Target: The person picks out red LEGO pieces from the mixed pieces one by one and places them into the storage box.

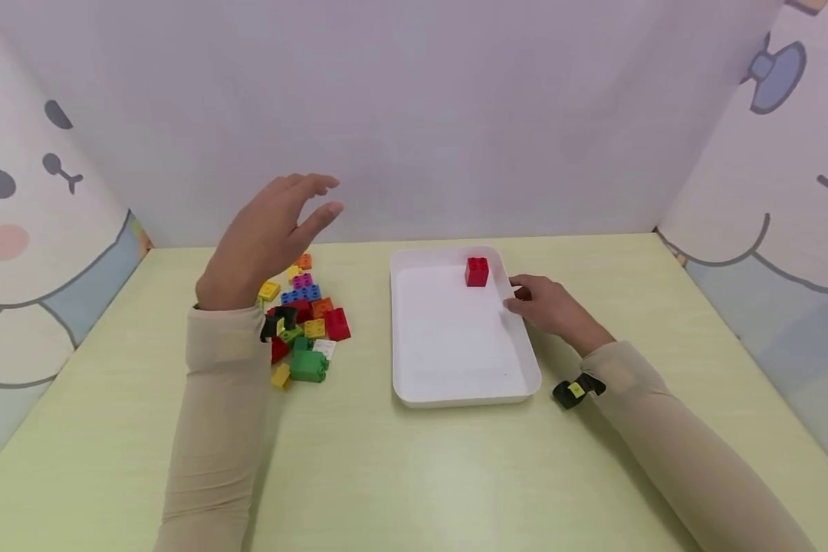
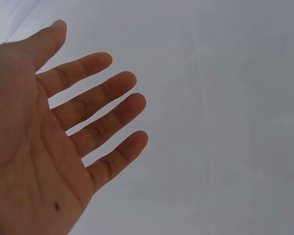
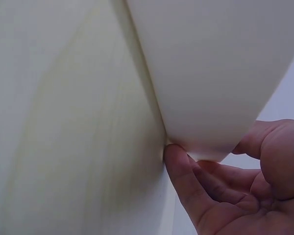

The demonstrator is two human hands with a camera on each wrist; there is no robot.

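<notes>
A white tray [image 1: 455,345] lies on the table, with one red brick [image 1: 477,272] near its far right corner. At the tray's right side my right hand [image 1: 550,307] pinches the wall between thumb and fingers. In the right wrist view the thumb is at the rim of the tray wall [image 3: 201,73] and the fingertips press low against its outside. My left hand [image 1: 265,230] is raised above the far left of the table, fingers spread and holding nothing, as the left wrist view shows too. Below it is a heap of toy bricks, partly hidden by the forearm.
In the heap are a green brick [image 1: 308,366], a blue brick [image 1: 300,294], a red brick [image 1: 336,323] and several others. A pale curtain [image 1: 414,123] hangs behind the table [image 1: 428,475], with cartoon-printed cloth [image 1: 21,192] at both sides.
</notes>
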